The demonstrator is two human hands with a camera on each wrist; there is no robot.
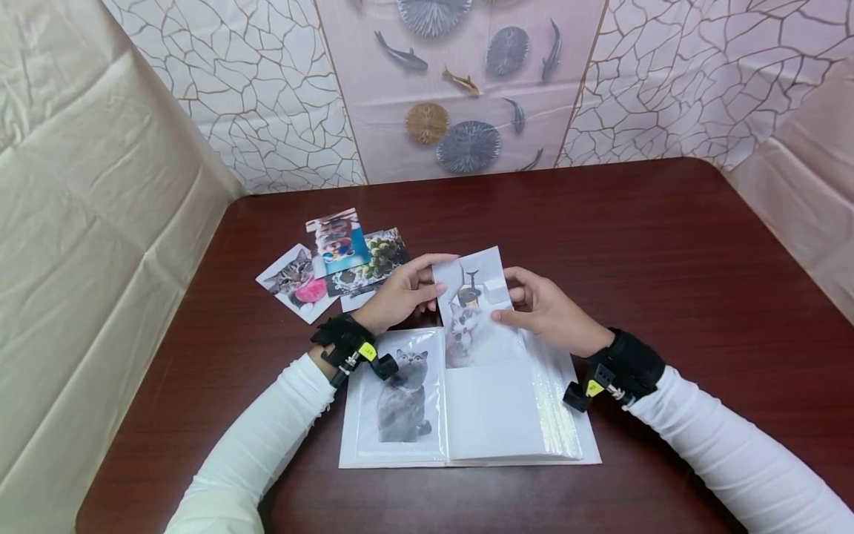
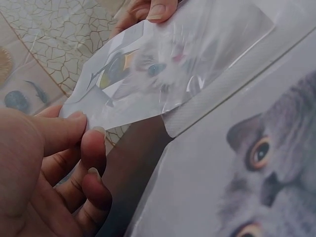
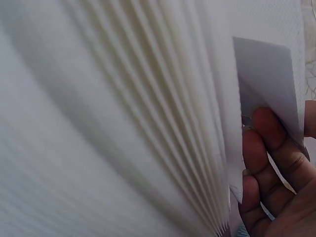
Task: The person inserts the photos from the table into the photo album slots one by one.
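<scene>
A kitten photo (image 1: pixel 483 276) stands partway inside the top of the clear pocket on the right page of an open white photo album (image 1: pixel 494 415). My left hand (image 1: pixel 400 293) pinches the photo's left edge between thumb and fingers, as the left wrist view also shows. At the right edge, my right hand (image 1: pixel 550 308) holds the photo with its thumb in front and fingers behind. The left page carries a grey cat photo (image 1: pixel 403 404) inside its sleeve. In the right wrist view, the fanned album pages (image 3: pixel 148 98) hide much of the photo.
Loose photos lie overlapping on the dark wooden table (image 1: pixel 667 259), left of the album: a tabby cat photo (image 1: pixel 290 274), a blue-edged photo (image 1: pixel 340 248) and a plant photo (image 1: pixel 383 256). Patterned cloth (image 1: pixel 267 89) hangs behind the table's far edge.
</scene>
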